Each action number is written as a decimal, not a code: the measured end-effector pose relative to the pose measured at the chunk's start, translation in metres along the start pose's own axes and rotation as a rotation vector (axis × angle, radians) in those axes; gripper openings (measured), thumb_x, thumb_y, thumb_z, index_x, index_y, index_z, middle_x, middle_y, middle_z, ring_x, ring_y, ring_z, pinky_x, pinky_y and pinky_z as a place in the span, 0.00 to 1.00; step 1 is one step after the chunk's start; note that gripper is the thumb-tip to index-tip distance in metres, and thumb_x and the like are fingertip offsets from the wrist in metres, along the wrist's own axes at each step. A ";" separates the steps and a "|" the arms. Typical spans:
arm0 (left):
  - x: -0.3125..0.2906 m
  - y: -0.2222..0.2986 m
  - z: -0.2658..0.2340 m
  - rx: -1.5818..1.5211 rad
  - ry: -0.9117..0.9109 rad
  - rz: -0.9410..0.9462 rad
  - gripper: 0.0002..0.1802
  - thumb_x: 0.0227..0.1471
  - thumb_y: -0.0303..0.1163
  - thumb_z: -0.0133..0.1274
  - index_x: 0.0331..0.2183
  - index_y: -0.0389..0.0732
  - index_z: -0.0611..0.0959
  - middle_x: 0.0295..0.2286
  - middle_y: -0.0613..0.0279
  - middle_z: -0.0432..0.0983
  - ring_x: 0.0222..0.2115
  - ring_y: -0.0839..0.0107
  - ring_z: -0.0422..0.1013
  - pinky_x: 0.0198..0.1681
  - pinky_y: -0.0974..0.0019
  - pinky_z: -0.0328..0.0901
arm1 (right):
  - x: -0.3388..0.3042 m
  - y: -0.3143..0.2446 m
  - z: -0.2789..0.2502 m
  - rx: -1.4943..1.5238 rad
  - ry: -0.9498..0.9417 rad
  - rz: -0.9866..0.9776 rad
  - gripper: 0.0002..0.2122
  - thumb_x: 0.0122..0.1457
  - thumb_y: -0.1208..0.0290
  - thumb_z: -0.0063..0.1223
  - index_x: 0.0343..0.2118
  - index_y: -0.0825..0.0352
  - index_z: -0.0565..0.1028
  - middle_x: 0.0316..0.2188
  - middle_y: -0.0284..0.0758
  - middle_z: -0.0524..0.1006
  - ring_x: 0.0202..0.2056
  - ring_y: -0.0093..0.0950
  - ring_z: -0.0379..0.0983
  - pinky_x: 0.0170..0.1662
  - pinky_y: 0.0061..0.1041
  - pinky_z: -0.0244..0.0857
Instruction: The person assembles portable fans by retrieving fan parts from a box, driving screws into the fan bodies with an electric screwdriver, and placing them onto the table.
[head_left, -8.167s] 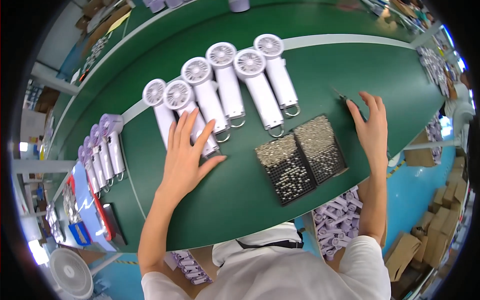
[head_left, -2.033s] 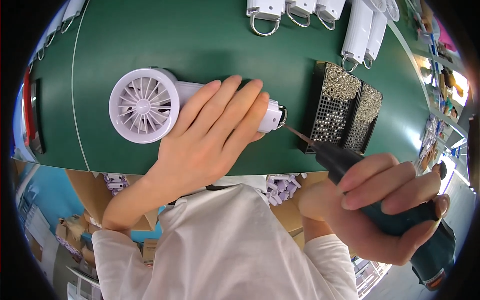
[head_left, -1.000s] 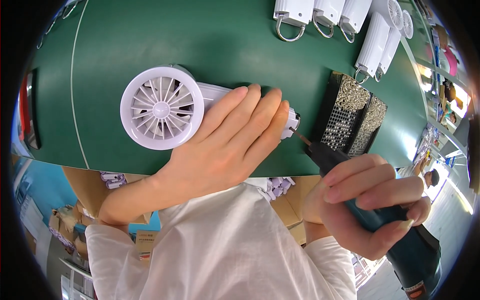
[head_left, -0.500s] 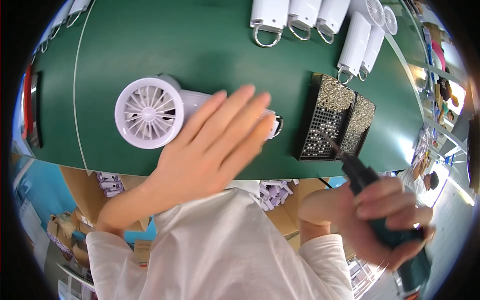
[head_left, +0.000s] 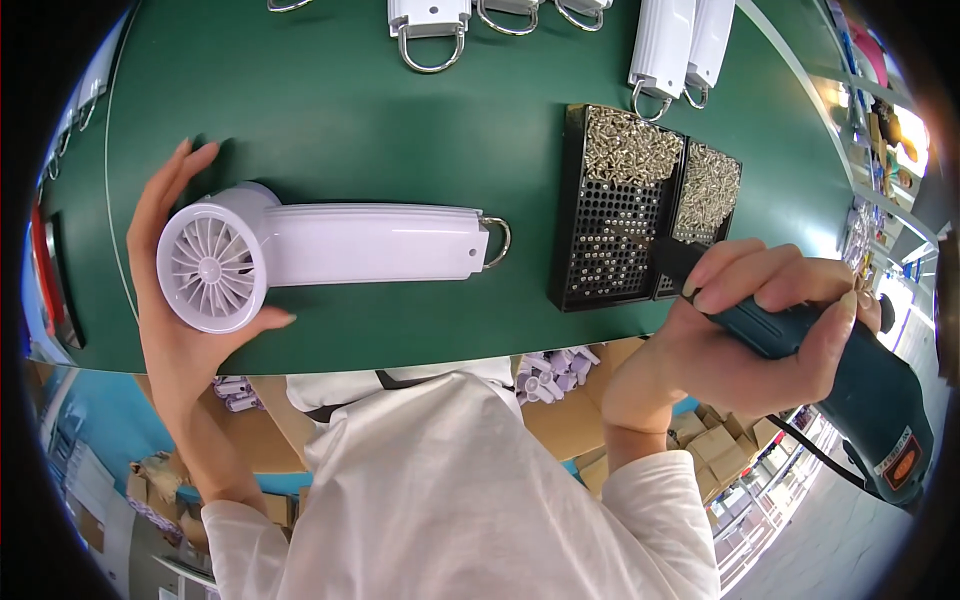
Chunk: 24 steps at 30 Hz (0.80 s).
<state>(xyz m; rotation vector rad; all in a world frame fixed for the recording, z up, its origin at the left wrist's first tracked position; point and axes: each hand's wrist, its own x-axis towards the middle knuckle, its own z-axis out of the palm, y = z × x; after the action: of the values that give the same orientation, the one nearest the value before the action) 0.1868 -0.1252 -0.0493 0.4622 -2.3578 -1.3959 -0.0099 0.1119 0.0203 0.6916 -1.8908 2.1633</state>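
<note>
A pale lilac handheld fan (head_left: 375, 243) lies on the green table, its round grille to the left and a metal loop at the right end of its handle. My left hand (head_left: 165, 290) is cupped around the fan's head, thumb along the near side and fingers along the far side. In my right hand (head_left: 760, 340) is a dark green electric screwdriver (head_left: 868, 395), gripped with the fingers wrapped round its body. Its dark nose reaches over the black screw tray (head_left: 572, 230); the tip is hard to make out. Small silvery screws (head_left: 630, 145) are heaped at the tray's far end, others sit in its holes.
More white fans (head_left: 430, 20) with metal loops lie along the far side, and two others (head_left: 662, 50) lie behind the tray. A red and black object (head_left: 50, 280) is at the left edge. Below the table, cardboard boxes (head_left: 565, 420) hold lilac parts (head_left: 555, 375).
My left hand has gone from the fan's handle to its head, and the fan now lies straighter and further left. The screwdriver has swung flatter, its nose still over the tray.
</note>
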 end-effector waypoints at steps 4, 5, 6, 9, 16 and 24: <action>0.006 -0.002 -0.006 0.204 -0.100 0.030 0.55 0.22 0.38 0.73 0.55 0.38 0.65 0.55 0.51 0.62 0.59 0.54 0.54 0.61 0.54 0.51 | 0.000 0.002 0.000 0.029 -0.033 -0.010 0.07 0.61 0.66 0.33 0.38 0.61 0.63 0.18 0.34 0.62 0.07 0.25 0.54 0.10 0.26 0.54; 0.007 -0.002 -0.006 0.267 -0.135 0.018 0.53 0.22 0.36 0.72 0.54 0.39 0.68 0.55 0.51 0.62 0.60 0.54 0.52 0.62 0.54 0.48 | 0.000 0.002 0.000 0.027 -0.038 -0.016 0.07 0.61 0.66 0.33 0.37 0.61 0.62 0.18 0.34 0.62 0.07 0.25 0.54 0.10 0.26 0.55; 0.008 -0.002 -0.006 0.267 -0.135 0.019 0.53 0.22 0.36 0.72 0.54 0.39 0.68 0.55 0.51 0.62 0.60 0.54 0.52 0.62 0.54 0.48 | -0.001 0.001 0.000 0.027 -0.038 -0.017 0.07 0.61 0.66 0.33 0.37 0.61 0.62 0.18 0.34 0.62 0.07 0.25 0.54 0.10 0.26 0.55; 0.007 0.000 -0.007 0.267 -0.127 0.031 0.48 0.22 0.32 0.71 0.51 0.39 0.71 0.54 0.54 0.64 0.60 0.54 0.52 0.63 0.53 0.46 | 0.000 0.000 0.002 0.027 -0.046 -0.019 0.07 0.61 0.66 0.33 0.36 0.62 0.62 0.18 0.34 0.62 0.08 0.25 0.54 0.11 0.26 0.55; 0.005 -0.005 -0.011 0.107 -0.125 0.034 0.42 0.28 0.33 0.68 0.49 0.39 0.71 0.53 0.47 0.64 0.59 0.51 0.54 0.62 0.50 0.46 | 0.000 0.005 0.001 -0.007 -0.028 -0.027 0.06 0.61 0.67 0.32 0.35 0.62 0.61 0.18 0.34 0.62 0.08 0.25 0.55 0.11 0.26 0.57; 0.006 0.004 -0.059 -0.660 0.009 0.277 0.56 0.35 0.73 0.54 0.56 0.41 0.64 0.51 0.48 0.64 0.49 0.56 0.66 0.59 0.39 0.50 | 0.001 0.003 -0.016 -0.143 -0.232 -0.038 0.07 0.62 0.66 0.32 0.33 0.62 0.61 0.17 0.34 0.62 0.08 0.26 0.56 0.11 0.26 0.58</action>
<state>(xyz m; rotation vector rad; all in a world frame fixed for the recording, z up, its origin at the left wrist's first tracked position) 0.2088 -0.1711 -0.0188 -0.0432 -1.7143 -1.8846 -0.0161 0.1267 0.0167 0.9766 -2.1004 1.9739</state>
